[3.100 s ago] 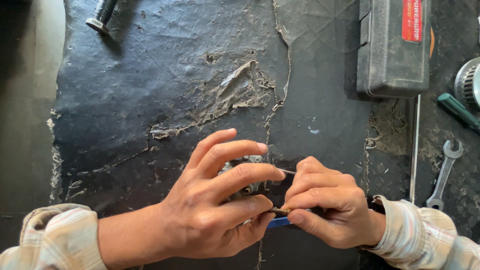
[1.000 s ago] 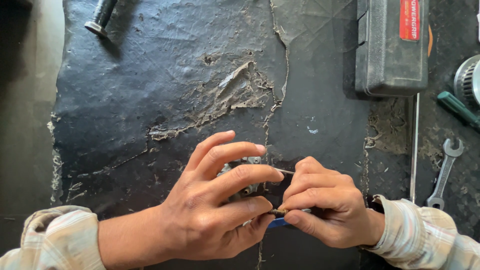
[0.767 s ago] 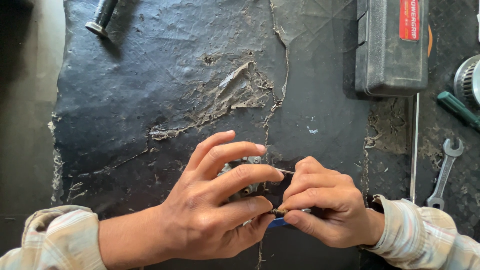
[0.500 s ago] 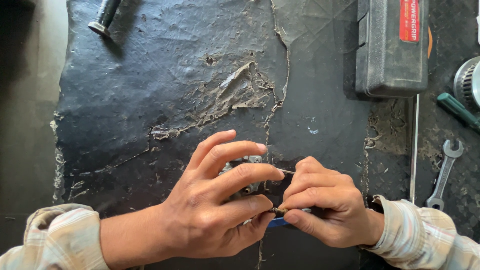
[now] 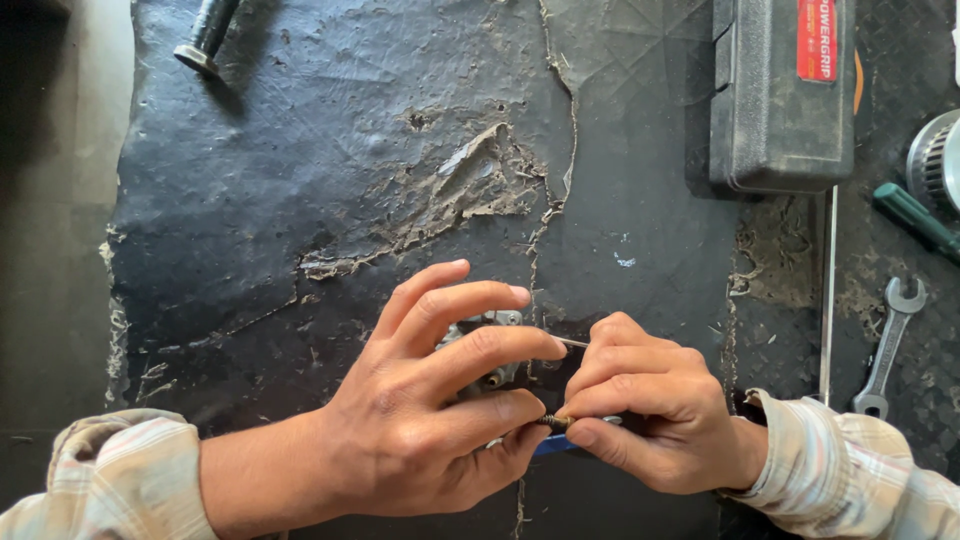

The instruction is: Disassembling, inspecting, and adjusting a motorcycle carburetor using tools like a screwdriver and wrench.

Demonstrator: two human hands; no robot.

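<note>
While both hands [image 5: 520, 420] pinch, the small spring [image 5: 556, 422] sits between fingertips.

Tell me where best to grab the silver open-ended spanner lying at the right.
Probably the silver open-ended spanner is best pinched across its straight middle shank, coming from above. It lies flat on the dark mat, ends wider, both long edges free.

Grey tool case [image 5: 780, 95], open-ended spanner [image 5: 888, 345], green-handled screwdriver [image 5: 915, 218], thin metal rod [image 5: 827, 290], worn black mat [image 5: 330, 200]
</note>
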